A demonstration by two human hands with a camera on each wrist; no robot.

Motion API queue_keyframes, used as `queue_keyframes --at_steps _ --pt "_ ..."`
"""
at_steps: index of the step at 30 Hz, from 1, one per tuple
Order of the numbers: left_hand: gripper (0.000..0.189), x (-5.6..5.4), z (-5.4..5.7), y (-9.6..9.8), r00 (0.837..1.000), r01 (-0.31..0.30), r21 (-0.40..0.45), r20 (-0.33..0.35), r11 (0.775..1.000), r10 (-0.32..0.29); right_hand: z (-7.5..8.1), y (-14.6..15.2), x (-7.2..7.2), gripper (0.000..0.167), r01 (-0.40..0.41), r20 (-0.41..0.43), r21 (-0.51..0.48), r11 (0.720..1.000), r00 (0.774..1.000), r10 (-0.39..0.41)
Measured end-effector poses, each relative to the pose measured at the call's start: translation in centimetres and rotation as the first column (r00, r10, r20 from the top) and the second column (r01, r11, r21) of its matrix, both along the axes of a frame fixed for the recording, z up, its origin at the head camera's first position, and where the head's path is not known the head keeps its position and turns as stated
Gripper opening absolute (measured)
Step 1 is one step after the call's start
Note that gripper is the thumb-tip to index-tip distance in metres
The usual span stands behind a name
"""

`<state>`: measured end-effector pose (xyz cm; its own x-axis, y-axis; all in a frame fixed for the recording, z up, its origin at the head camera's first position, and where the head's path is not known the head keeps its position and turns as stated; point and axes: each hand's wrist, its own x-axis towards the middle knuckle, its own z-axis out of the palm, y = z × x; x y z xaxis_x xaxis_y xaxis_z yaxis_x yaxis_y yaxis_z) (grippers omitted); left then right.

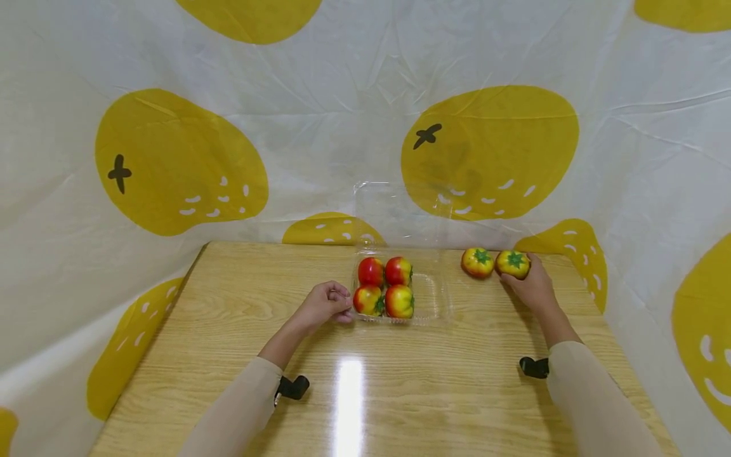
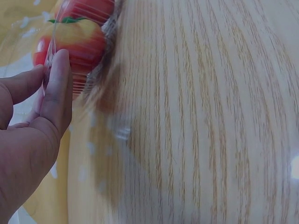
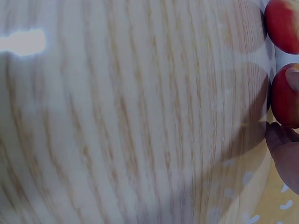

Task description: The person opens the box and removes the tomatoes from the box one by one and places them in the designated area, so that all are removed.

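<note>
My left hand [image 1: 327, 303] pinches the left rim of a clear plastic clamshell box [image 1: 431, 295], thumb and fingers on either side of its edge in the left wrist view. The box's lid [image 1: 400, 212] stands raised at the back. Several red-and-yellow tomato-like fruits [image 1: 371, 271] fill the box's left and middle part. At the right, my right hand [image 1: 535, 282] holds another tomato-like fruit [image 1: 513, 264] with a green star-shaped calyx, thumb on its near side. A similar fruit [image 1: 477, 263] lies just left of it on the table.
The wooden table [image 1: 411, 393] reaches back to a hanging white cloth [image 1: 320, 146] with large yellow fruit prints. The cloth also closes off both sides. A bright light reflection [image 1: 349, 400] lies on the tabletop near the front.
</note>
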<state>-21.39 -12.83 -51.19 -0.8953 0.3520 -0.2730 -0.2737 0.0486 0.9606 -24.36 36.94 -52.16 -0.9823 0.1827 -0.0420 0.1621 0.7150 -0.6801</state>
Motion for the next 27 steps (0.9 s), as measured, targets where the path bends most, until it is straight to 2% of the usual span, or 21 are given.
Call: queue_keyframes --at_steps 7,15,20,27 --pt "0.021 0.0 0.0 -0.1 1.000 0.009 0.006 -0.001 1.000 -0.009 -0.1 0.2 0.0 0.092 -0.010 0.018 0.004 1.000 1.000 0.010" --pt "0.021 -0.1 -0.2 -0.1 1.000 0.008 -0.001 0.008 1.000 -0.008 0.2 0.3 0.4 0.092 -0.024 -0.007 -0.014 1.000 1.000 0.024" --pt "0.021 -0.1 -0.1 0.0 1.000 0.005 -0.003 0.011 1.000 -0.005 1.5 0.6 0.9 0.093 -0.033 -0.024 -0.026 0.999 0.999 0.032" --pt "0.018 -0.1 -0.1 -0.1 1.000 -0.001 -0.005 0.005 1.000 0.001 3.9 -0.4 1.6 0.092 -0.054 -0.153 0.009 0.999 0.987 0.055"
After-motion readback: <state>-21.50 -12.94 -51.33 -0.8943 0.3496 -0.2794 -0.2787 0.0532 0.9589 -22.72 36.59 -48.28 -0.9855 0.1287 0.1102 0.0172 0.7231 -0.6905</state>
